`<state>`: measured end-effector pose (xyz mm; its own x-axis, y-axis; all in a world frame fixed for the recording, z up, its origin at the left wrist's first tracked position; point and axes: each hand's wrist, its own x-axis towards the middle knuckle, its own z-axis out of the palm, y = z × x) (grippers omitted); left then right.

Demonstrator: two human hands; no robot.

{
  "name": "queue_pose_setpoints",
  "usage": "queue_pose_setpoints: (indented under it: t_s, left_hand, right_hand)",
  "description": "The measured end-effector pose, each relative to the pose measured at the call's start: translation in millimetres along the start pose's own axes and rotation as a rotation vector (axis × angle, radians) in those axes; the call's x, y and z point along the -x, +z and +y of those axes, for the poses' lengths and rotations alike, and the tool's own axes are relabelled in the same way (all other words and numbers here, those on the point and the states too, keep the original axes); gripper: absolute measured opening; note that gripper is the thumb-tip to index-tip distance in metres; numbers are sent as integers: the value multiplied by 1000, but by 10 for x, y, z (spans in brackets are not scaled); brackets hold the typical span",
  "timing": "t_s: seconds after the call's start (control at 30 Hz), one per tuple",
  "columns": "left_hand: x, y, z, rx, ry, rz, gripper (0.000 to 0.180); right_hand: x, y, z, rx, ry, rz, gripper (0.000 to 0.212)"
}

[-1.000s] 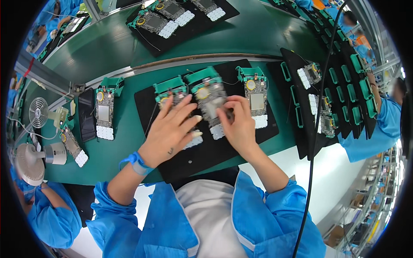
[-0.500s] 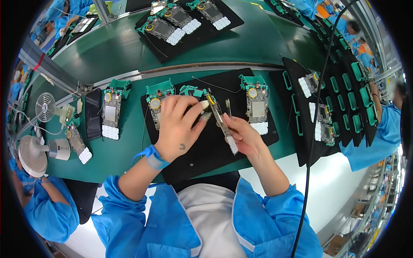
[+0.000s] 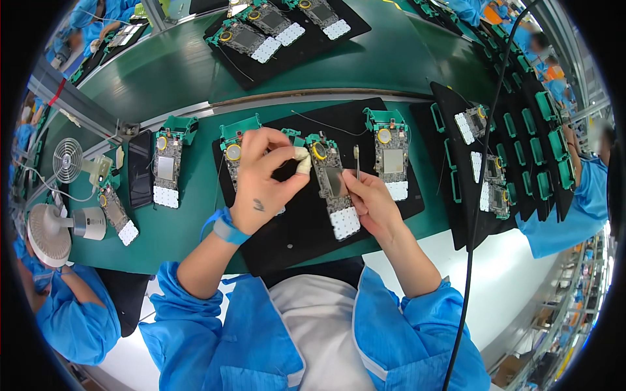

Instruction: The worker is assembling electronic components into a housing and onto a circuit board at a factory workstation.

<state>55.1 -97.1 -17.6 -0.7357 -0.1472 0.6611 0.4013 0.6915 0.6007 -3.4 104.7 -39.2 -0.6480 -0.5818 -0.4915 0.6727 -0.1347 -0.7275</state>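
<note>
Head view: pinching long grey circuit board (image 3: 334, 184) by right edge in right hand (image 3: 373, 201) above flat black mat (image 3: 280, 244), presumably to expose its face; pressing left hand (image 3: 261, 179) fingertips (image 3: 304, 159) together beside it; whether on anything, cannot tell.

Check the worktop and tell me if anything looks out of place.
A small pale speck lies alone on the black mat, near the edge closest to the person. It looks odd sitting apart from the held circuit board; it is too small to identify.
</note>
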Motion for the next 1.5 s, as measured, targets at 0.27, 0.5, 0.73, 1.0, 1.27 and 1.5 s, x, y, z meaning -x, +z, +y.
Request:
queue_pose_setpoints:
  t_s: [0.27, 0.5, 0.73, 1.0, 1.27, 1.5]
  left_hand:
    - [146, -10, -17, 59, -61, -288, 25]
    - [82, -46, 33, 10, -66, -357, 21]
    - [141, -49, -10, 44, -33, -317, 24]
    - [6, -56, 40, 20, -36, -406, 25]
    - [-130, -82, 110, 17, -145, -540, 20]
    - [-152, -86, 104, -11, -141, -590, 20]
  right_hand:
    - [142, 191, 94, 889, -656, 334, 21]
    - [-83, 143, 51, 1267, -1151, 82, 23]
    - [-90, 178, 61, 1354, -1113, 104, 16]
    - [95, 290, -15, 1151, -865, 244, 20]
    - [277, 79, 139, 1370, -836, 158, 44]
    - [315, 51, 120, 1582, -893, 180, 49]
